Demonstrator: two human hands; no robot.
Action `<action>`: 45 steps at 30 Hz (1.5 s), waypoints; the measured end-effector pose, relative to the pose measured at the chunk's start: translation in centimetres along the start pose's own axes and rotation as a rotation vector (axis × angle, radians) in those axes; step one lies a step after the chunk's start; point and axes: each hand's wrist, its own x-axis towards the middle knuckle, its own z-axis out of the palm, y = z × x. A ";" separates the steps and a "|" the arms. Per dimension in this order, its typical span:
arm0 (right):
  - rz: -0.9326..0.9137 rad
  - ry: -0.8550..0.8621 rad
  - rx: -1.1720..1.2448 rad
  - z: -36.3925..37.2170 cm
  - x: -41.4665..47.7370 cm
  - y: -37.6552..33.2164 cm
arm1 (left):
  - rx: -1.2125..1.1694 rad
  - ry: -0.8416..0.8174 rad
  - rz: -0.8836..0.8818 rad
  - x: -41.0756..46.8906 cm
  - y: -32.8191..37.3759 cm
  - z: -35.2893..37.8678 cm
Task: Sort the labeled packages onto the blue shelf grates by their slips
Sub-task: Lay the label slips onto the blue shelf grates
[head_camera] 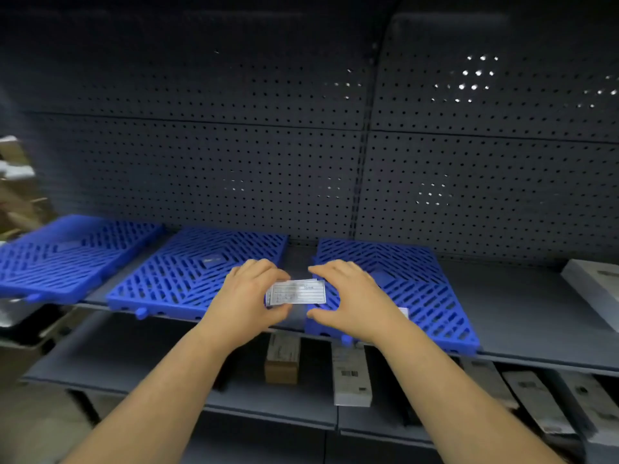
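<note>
- Slips (pixel 298 292) are sitting at the centre of the frame as a small white stack, hanging above the gap between two blue grates.
- Our left hand (pixel 249 296) is pinching the stack by its left end, thumb under and fingers over.
- Our right hand (pixel 348 296) is cupping wide around the right end, thumb and fingertips apart from the paper; we cannot tell whether the palm is touching.
- On the grey shelf (pixel 519 303) we are seeing a left grate (pixel 67 259), middle grate (pixel 187 272) and right grate (pixel 418 286) lying in a row.
- A white package (pixel 593 286) is lying at the right edge, well apart from them.
- On the lower shelf (pixel 134 360), a brown box (pixel 282 361) and white box (pixel 351 376) are lying at lower centre.
</note>
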 end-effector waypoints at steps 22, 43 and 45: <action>0.128 0.024 0.146 12.4 10.0 -22.1 | -0.060 0.029 0.007 -10.7 -21.9 -12.4; 0.158 0.025 0.127 14.6 14.8 -16.4 | -0.048 -0.041 0.050 -3.8 -25.3 -6.6; 0.173 0.013 0.097 14.9 15.0 -16.5 | -0.068 -0.048 0.056 -3.5 -25.9 -6.3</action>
